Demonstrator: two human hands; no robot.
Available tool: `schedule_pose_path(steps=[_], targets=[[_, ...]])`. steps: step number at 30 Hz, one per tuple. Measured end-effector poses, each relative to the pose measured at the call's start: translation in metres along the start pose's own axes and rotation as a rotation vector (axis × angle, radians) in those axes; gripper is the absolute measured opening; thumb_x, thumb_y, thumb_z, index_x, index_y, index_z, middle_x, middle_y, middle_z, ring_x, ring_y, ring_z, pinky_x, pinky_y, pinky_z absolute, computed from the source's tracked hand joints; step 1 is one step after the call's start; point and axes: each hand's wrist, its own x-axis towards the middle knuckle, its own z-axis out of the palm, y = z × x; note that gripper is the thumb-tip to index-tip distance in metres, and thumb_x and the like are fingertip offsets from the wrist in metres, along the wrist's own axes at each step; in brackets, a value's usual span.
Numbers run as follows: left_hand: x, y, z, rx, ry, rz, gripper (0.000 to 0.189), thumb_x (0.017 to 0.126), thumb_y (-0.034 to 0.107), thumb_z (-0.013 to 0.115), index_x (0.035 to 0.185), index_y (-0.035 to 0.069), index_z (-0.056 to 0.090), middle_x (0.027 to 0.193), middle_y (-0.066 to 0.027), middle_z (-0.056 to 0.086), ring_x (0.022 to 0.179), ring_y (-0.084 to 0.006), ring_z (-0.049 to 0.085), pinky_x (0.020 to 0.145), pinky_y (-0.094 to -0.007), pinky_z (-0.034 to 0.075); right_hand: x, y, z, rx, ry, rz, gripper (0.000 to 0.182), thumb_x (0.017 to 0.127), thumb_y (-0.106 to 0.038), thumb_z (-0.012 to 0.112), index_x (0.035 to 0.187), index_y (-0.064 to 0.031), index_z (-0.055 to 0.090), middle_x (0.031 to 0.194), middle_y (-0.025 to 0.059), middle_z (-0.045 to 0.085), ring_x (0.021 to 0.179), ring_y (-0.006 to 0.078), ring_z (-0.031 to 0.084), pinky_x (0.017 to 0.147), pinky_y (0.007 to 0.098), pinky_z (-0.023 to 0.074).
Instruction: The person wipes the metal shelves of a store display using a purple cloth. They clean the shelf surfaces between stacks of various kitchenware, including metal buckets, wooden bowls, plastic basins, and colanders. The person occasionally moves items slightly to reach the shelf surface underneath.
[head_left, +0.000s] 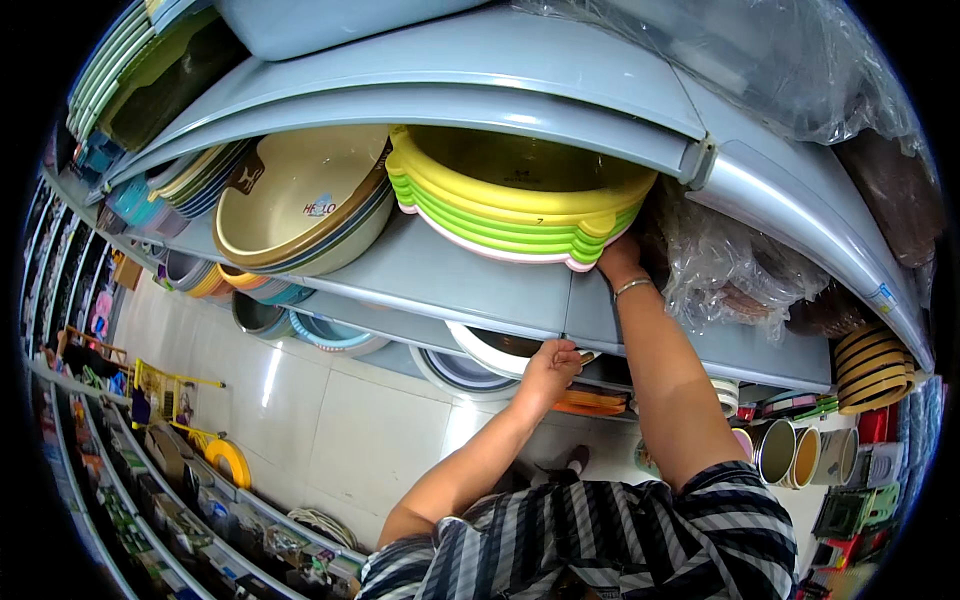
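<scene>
A nested stack of plastic basins (517, 202), yellow on top with green ones and a pink rim below, rests on a grey metal shelf (480, 281). My right hand (622, 256) reaches in at the stack's right side, a bracelet on the wrist. Its fingers are hidden behind the basin rims, so its grip cannot be seen. Lower down, my left hand (553, 367) is at the shelf's front edge with curled fingers. Whether anything small is between them is unclear. Just beneath it shows a white basin (484, 351) on a lower shelf.
Left of the stack stand nested cream basins (300, 202) with brown rims. Plastic-wrapped goods (742, 262) crowd the right side. An upper shelf edge (450, 105) overhangs the stack. Buckets (776, 450) stand low at right; a yellow cart (161, 394) is on the tiled floor (360, 435).
</scene>
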Motion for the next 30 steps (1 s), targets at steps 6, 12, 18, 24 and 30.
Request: schedule_pose_path(steps=[6, 12, 18, 24, 30], targets=[[0.006, 0.010, 0.004, 0.035, 0.025, -0.045, 0.027, 0.081, 0.012, 0.057, 0.107, 0.004, 0.051, 0.102, -0.0077, 0.059, 0.093, -0.0190, 0.059, 0.074, -0.0291, 0.047, -0.006, 0.016, -0.014, 0.153, -0.047, -0.165, 0.043, 0.090, -0.036, 0.042, 0.123, -0.0090, 0.048, 0.123, 0.0151, 0.050, 0.108, 0.0296, 0.051, 0.092, 0.0423, 0.0407], [0.008, 0.017, -0.014, -0.064, 0.173, -0.050, 0.021, 0.080, 0.008, 0.057, 0.099, 0.005, 0.051, 0.094, -0.0086, 0.062, 0.080, -0.0170, 0.061, 0.062, -0.0270, 0.049, -0.073, -0.021, 0.010, -0.220, -0.116, -0.329, 0.033, 0.075, -0.016, 0.046, 0.100, 0.0009, 0.061, 0.113, 0.0180, 0.054, 0.109, 0.0327, 0.048, 0.094, 0.0438, 0.0352], [0.011, 0.021, 0.008, -0.014, 0.154, -0.024, 0.014, 0.080, 0.007, 0.056, 0.093, 0.007, 0.050, 0.089, -0.0066, 0.061, 0.080, -0.0170, 0.060, 0.065, -0.0315, 0.048, -0.132, 0.020, -0.059, -0.002, -0.304, -0.520, 0.034, 0.070, -0.018, 0.055, 0.102, -0.0124, 0.065, 0.125, 0.0092, 0.050, 0.118, 0.0285, 0.044, 0.099, 0.0406, 0.0317], [0.013, 0.015, 0.003, 0.009, 0.184, -0.008, 0.018, 0.079, 0.007, 0.057, 0.094, 0.008, 0.047, 0.089, -0.0067, 0.060, 0.080, -0.0182, 0.060, 0.067, -0.0348, 0.048, -0.146, 0.086, -0.109, -0.015, -0.254, -0.216, 0.037, 0.071, -0.022, 0.052, 0.104, -0.0129, 0.065, 0.111, 0.0103, 0.058, 0.107, 0.0263, 0.052, 0.090, 0.0379, 0.0399], [0.002, 0.020, 0.014, -0.015, 0.203, 0.005, 0.019, 0.079, 0.007, 0.058, 0.095, 0.006, 0.047, 0.090, -0.0070, 0.058, 0.082, -0.0184, 0.059, 0.067, -0.0338, 0.049, -0.143, 0.052, -0.094, -0.064, -0.368, -0.101, 0.032, 0.069, -0.020, 0.054, 0.095, -0.0057, 0.066, 0.114, 0.0119, 0.057, 0.108, 0.0284, 0.050, 0.091, 0.0391, 0.0394]])
